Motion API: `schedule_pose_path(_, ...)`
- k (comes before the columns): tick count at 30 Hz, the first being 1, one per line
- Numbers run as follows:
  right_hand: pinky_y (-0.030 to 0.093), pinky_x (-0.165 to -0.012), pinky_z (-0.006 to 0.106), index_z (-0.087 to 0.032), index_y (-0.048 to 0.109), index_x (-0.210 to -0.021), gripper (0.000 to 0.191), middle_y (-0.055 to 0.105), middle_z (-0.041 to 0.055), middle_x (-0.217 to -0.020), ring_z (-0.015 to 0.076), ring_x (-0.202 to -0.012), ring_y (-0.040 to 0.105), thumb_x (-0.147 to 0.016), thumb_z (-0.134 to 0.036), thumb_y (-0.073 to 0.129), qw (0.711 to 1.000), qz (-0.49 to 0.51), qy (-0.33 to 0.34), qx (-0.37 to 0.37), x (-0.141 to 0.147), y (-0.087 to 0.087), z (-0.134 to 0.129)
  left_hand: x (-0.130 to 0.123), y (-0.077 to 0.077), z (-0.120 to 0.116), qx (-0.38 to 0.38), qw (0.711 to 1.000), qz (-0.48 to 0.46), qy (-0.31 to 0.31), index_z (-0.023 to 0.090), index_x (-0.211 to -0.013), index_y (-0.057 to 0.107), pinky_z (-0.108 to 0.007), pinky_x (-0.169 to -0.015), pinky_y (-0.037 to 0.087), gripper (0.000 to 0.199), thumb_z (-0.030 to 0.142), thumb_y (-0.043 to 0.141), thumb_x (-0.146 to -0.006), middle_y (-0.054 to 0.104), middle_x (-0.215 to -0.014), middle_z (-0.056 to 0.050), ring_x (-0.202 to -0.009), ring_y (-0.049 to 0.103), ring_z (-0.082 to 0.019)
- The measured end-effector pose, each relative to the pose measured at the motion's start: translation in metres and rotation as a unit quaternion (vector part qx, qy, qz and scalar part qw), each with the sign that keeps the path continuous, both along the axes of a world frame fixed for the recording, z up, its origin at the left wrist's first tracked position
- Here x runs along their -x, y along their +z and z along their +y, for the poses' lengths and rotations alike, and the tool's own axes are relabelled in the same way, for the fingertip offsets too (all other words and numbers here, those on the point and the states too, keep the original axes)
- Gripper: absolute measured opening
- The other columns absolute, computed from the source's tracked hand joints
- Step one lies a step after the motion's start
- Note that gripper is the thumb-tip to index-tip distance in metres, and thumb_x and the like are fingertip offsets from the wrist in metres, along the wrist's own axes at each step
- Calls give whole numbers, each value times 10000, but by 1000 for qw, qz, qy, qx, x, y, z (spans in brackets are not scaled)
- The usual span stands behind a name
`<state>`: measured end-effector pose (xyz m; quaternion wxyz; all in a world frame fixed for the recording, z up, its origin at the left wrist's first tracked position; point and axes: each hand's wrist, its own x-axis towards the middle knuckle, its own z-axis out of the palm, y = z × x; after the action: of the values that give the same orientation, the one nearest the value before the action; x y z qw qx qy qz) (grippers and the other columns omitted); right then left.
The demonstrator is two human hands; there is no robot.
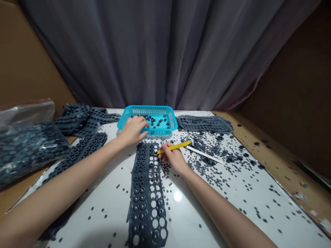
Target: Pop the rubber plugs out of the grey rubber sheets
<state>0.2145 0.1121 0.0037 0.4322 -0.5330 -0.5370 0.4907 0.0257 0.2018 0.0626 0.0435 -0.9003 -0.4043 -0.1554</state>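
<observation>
My left hand (133,131) reaches over the near left side of a blue plastic basket (174,124), its fingers apart. Small black rubber pieces (160,121) are scattered on the basket floor. My right hand (173,158) is closed around a yellow pen-shaped tool (178,146), beside the far end of a black rubber strip (146,196). The strip lies lengthwise toward me, with rings moulded in rows. Many openings on its right side show the white table through them, while rings fill most of the left side. My right fingers partly cover the strip's far right edge.
Tiny black discs (207,172) litter the right of the white table (113,193), around a thin white stick (205,154). More rubber sheets lie at the back right (204,124) and left (80,148). A filled clear bag (28,151) sits far left; a grey curtain (144,51) hangs behind.
</observation>
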Motion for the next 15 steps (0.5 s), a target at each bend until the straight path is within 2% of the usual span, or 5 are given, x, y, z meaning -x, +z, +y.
schedule_pose_path(2,437,-465,225,-211,451,-709,272,622,-11,-588,114,-452,539,-816,-455,507,999,35,-11,13,-1,-1,3,-4,-8,-14,88,991,21,-103,167,-866,644,-330,-768,431,129,236,542,-827,639,-877,-61,-854,576,-214)
schedule_pose_path(4,468,-490,235,-211,450,-695,257,620,-14,-581,120,-472,566,-807,-430,524,999,39,-9,18,0,-2,3,-7,-16,-23,154,977,20,-149,165,-808,633,-276,-685,426,79,213,571,-794,637,-800,-39,-763,578,-180)
schedule_pose_path(10,467,-501,242,-215,427,-679,220,602,-22,-564,123,-485,565,-857,-338,463,1000,-12,8,4,5,0,2,-5,-31,-30,198,971,1,-132,157,-863,624,-260,-643,428,144,182,623,-722,650,-796,-35,-729,584,-177)
schedule_pose_path(15,391,-489,240,-223,384,-663,200,549,-29,-523,129,-465,506,-861,-236,408,989,-142,25,-47,10,3,6,-8,-33,-31,162,974,50,-152,165,-920,648,-278,-697,457,161,178,621,-761,662,-849,-58,-818,615,-204)
